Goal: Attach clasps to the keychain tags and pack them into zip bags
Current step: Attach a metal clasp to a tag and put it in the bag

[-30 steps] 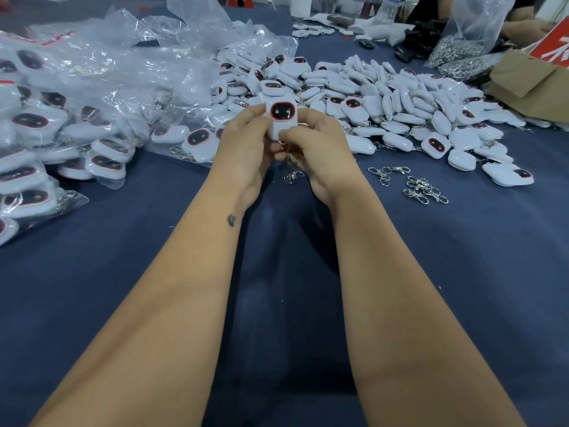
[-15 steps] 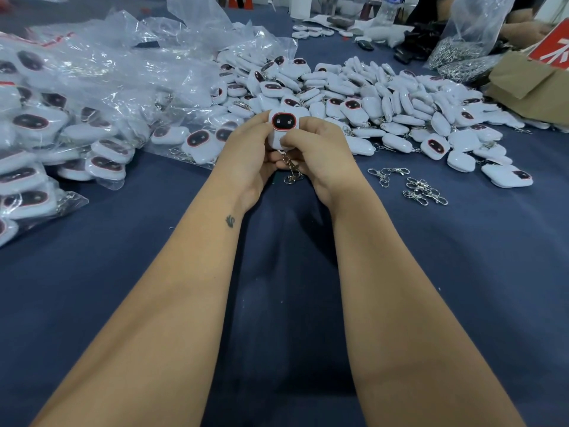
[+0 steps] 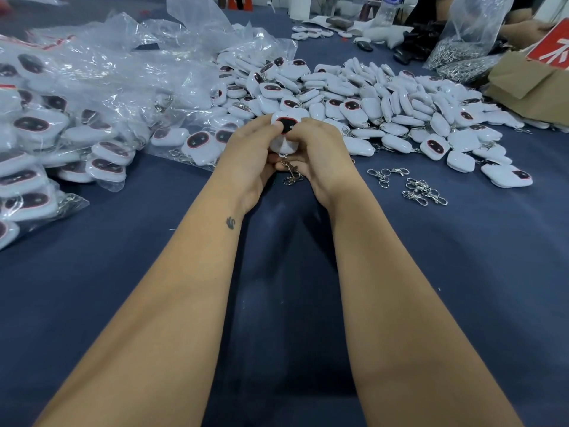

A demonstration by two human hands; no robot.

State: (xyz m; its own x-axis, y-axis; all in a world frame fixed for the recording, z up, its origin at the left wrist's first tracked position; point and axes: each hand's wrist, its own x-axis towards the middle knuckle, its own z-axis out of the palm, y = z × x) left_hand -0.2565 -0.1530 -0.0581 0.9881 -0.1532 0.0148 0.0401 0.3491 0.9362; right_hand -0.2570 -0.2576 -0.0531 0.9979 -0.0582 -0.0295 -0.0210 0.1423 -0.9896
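Blue tabletop, cloth-covered, filling the whole view. Along its left edge, a heap of bags, clear plastic, stuffed with white tags and clasps. Toward the far middle and far right, a loose tag pile, white pieces with dark red-rimmed faces, many lying face down, some with rings showing. At the far right corner, a cardboard box with a red sign leaning on it, and beside it a clear sack of clasps. At the far edge, a bottle and small dark items too blurred to tell.

Two bare forearms reaching from the near edge toward the middle, a small tattoo on the left one. Left hand and right hand pressed together just in front of the pile, both clenched on one tag, held upright, dark face toward the camera, thumbs on its front. Below the tag, between the palms, a clasp hanging down with its ring just above the cloth; whether fully hooked onto the tag's loop, cannot tell.

On the cloth right of the right hand, near the pile's near side, a few loose clasps, a pair and a small cluster, lying flat, apart from the hands.
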